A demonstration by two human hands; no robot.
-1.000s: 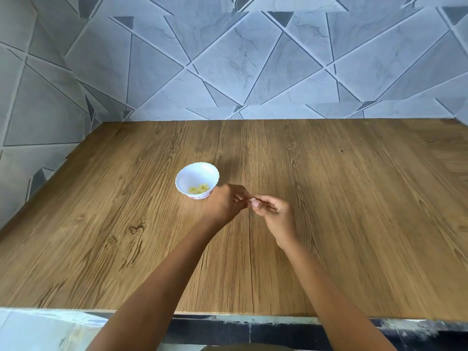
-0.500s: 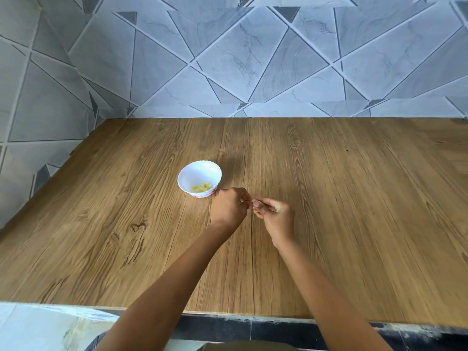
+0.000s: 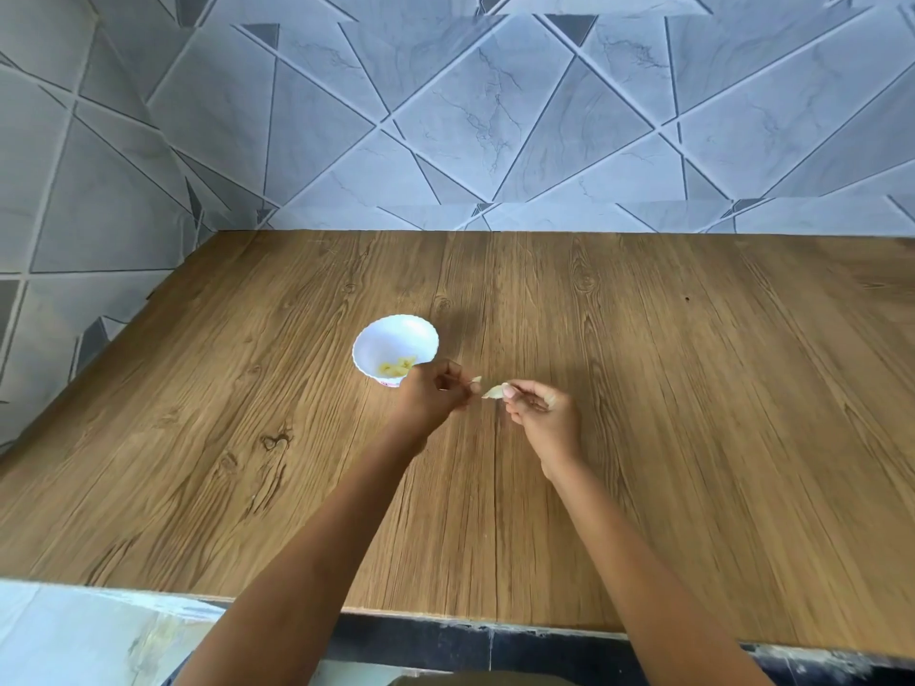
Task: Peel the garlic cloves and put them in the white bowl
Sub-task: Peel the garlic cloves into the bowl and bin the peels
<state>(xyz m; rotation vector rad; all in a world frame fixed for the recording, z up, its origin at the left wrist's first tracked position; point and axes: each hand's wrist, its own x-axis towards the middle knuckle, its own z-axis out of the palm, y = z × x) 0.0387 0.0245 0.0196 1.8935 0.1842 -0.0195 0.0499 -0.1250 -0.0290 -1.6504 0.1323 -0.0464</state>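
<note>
While a grey tiled wall (image 3: 445,116) fills the far side, a wooden table (image 3: 693,388) takes up most of the view, and both forearms reach out over its near edge. The white bowl (image 3: 396,317) stands left of centre on the table, with a few yellowish peeled cloves (image 3: 396,369) at its bottom. The left hand (image 3: 431,396) hangs just right of the bowl and covers part of its near rim. Its fingers are curled, and thumb and forefinger pinch a tiny pale scrap (image 3: 476,379). The right hand (image 3: 542,413) is just beside it with a small gap between the two. Its fingertips nip a pale pointed clove (image 3: 493,391), and its other fingers curl loosely. Whether the scrap is skin or a bit of clove is too small to tell, though skin seems likelier.

The step in hand looks like peeling, with the skin drawn off sideways. To do it well, the right hand should hold the clove firmly by one end, and the left should pull short strips along its length, not across. Any papery bits should be picked off before the clove goes into the bowl, a short reach to the left.
</note>
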